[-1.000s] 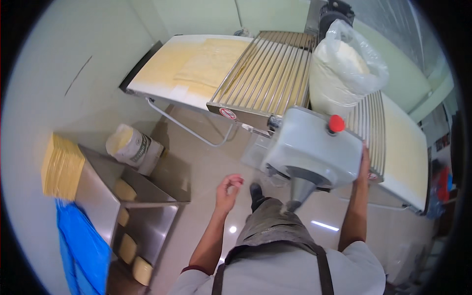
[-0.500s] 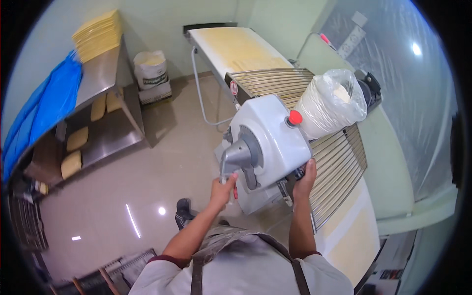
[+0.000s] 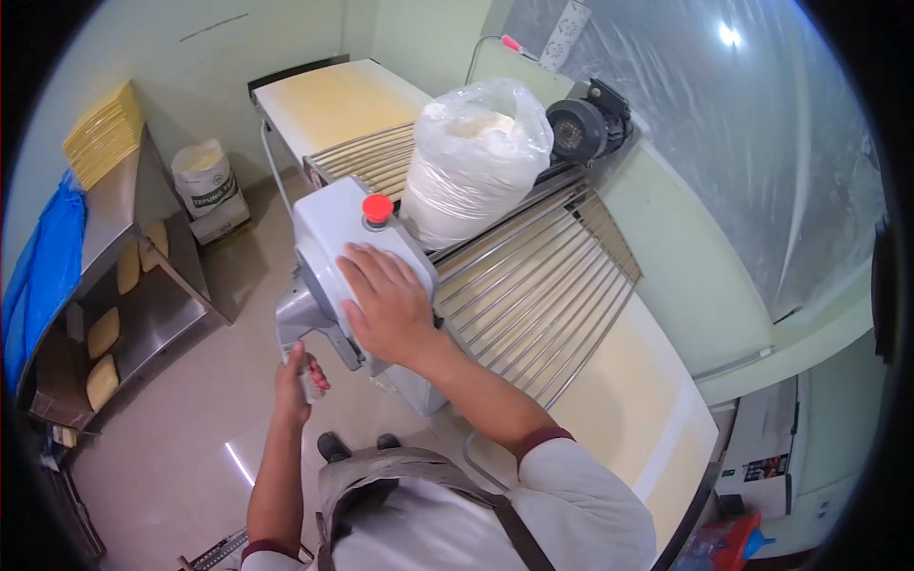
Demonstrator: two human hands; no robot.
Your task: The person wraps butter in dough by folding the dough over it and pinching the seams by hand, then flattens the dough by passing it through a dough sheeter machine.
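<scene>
Sheeter housing (image 3: 333, 214), grey and rounded, sits just off the view's middle toward ten o'clock. The left hand (image 3: 293, 383) is curled around the grip of the lever (image 3: 298, 312), at the housing's seven o'clock; the right hand (image 3: 392, 309) lies flat on top, fingers spread and grasping nothing. Its fingertips are near the red button (image 3: 377, 207), at their twelve o'clock, so a slip that way might press it. Toward two o'clock from the housing, an open plastic bag (image 3: 466, 176) of pale powder stands beside the barred guard (image 3: 543, 285); a hard jerk on the lever could rock it and spill powder through the bars.
</scene>
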